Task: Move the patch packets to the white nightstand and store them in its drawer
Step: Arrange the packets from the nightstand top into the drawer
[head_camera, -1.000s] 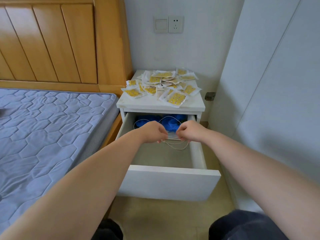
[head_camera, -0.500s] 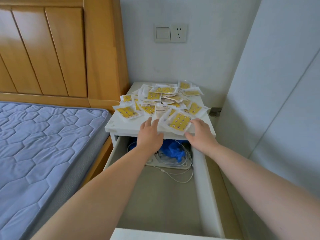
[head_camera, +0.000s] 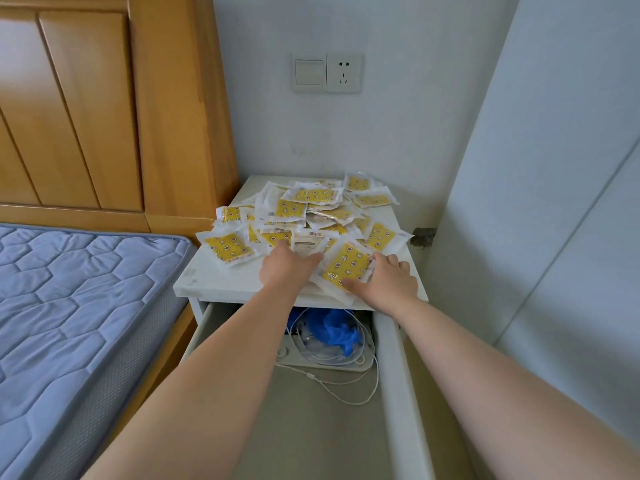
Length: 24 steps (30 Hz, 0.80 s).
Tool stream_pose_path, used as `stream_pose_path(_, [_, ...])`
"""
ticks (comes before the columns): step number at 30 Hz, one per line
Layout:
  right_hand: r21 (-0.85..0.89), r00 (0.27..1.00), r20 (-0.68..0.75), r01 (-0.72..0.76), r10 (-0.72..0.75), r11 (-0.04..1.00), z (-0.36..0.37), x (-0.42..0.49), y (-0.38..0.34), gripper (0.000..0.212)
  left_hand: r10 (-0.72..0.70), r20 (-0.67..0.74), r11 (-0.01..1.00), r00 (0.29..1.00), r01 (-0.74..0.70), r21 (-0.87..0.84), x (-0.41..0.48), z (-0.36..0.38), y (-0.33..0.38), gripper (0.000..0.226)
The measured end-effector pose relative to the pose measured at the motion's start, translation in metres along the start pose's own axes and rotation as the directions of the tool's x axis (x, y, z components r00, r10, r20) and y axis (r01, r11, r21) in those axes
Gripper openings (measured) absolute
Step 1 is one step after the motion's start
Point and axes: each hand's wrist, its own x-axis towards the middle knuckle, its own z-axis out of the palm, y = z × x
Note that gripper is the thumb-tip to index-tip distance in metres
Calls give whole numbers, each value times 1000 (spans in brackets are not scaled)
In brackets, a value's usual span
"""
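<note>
Both the left hand (head_camera: 285,269) and right hand (head_camera: 388,283) rest open fingers (head_camera: 311,259) on patch packets (head_camera: 349,264).

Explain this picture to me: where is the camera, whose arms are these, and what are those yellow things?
No machine here: a person wears a wide-angle camera on the head, so you look down along their bare arms. The left hand and right hand reach onto a heap of yellow patch packets on the white nightstand. The right hand touches the nearest packet; whether it grips it is unclear. Below, the drawer stands open, holding crumpled blue plastic and a white cable. A bed is at the left.
</note>
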Motion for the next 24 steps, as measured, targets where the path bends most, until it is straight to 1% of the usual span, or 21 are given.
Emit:
stream_pose_path(3, [-66, 1000, 5, 11, -10, 998, 0, 1, 0, 86, -18, 30, 998, 999, 16, 67, 1, 1, 3, 83])
stream_pose_path(4, [-91, 1000, 6, 15, -15, 996, 1, 2, 1, 86, -14, 33, 996, 999, 10, 92, 0, 1, 3, 78])
stream_pose_path(6, [-126, 999, 18, 30, -28, 992, 1, 1, 1, 87, 12, 41, 994, 999, -17, 112, -3, 0, 3, 63])
stream_pose_path(7, [-128, 999, 24, 37, -34, 991, 0, 1, 0, 87, 31, 46, 994, 998, -36, 100, -4, 0, 2, 56])
stream_pose_path(9, [-117, 998, 51, 48, -42, 992, -3, -1, -1, 86, 82, 46, 995, 996, -85, 57, -7, 1, -1, 49])
stream_pose_path(11, [-67, 996, 73, 51, -46, 996, -5, 0, 2, 80, 129, 32, 992, 991, -129, 13, -11, 1, -3, 46])
stream_pose_path(12, [-5, 998, 58, 39, -39, 999, -7, 3, 5, 74, 143, 25, 990, 989, -143, 4, -13, 2, -4, 45])
stream_pose_path(14, [163, 999, -35, 0, 6, 987, -12, 12, 11, 60, 159, 18, 987, 987, -159, 22, -16, 2, -4, 43])
stream_pose_path(15, [213, 995, -89, -19, 39, 977, -15, 18, 15, 54, 166, 14, 985, 986, -167, 36, -16, 2, -4, 42])
stream_pose_path(16, [201, 992, -115, -22, 46, 979, -17, 24, 18, 52, 171, 12, 984, 985, -171, 46, -17, 2, -3, 43])
stream_pose_path(17, [147, 994, -103, -7, 22, 989, -17, 29, 22, 51, 174, 10, 983, 985, -174, 51, -17, 2, -3, 43])
stream_pose_path(19, [55, 999, -10, 42, -41, 998, -14, 37, 30, 49, 178, 12, 983, 984, -179, 49, -17, 2, -3, 43])
stream_pose_path(20, [37, 998, 20, 63, -64, 997, -12, 39, 33, 47, 181, 14, 982, 983, -181, 44, -16, 2, -3, 42])
stream_pose_path(21, [34, 996, 7, 84, -84, 996, -10, 38, 35, 44, 183, 17, 982, 983, -184, 38, -16, 2, -4, 41])
stream_pose_path(24, [97, 977, -203, 91, -70, 991, -8, 31, 37, 43, 188, 23, 981, 982, -189, 38, -16, 1, -4, 39])
